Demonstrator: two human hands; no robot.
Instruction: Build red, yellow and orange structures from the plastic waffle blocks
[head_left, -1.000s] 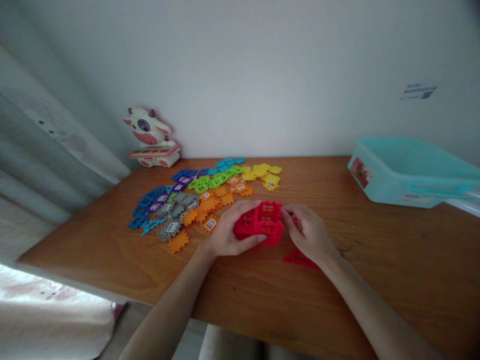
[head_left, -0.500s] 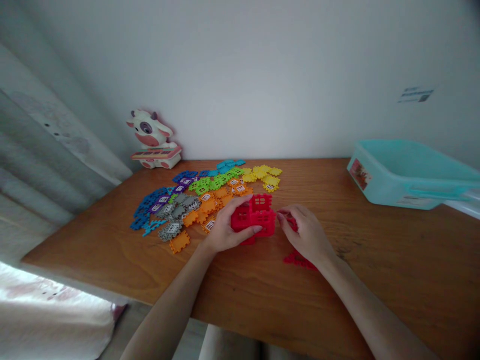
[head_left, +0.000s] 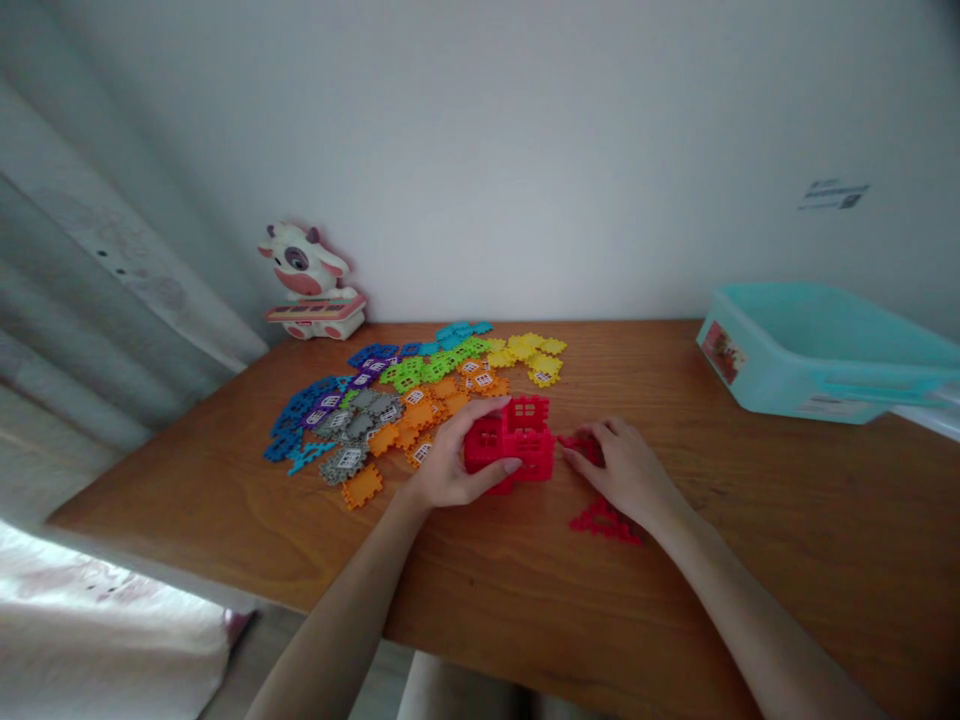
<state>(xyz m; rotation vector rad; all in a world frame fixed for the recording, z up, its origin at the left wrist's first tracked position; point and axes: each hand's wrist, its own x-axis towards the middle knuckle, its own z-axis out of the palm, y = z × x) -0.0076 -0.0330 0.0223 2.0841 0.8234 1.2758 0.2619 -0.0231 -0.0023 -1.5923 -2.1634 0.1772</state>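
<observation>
The left hand (head_left: pixel 452 462) is clamped on a boxy red plastic structure (head_left: pixel 529 450); the right hand (head_left: pixel 624 468) (closure unclear) touches red plastic pieces (head_left: pixel 590 449).

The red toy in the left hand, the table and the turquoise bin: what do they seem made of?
Red toy: probably rigid plastic, smooth-looking, going by its even colour and moulded toothed edges. Table: wood or wood-look laminate, seemingly varnished, since brown grain and a faint sheen show. Turquoise bin: likely smooth plastic, perhaps slightly translucent, with rounded moulded corners.
</observation>
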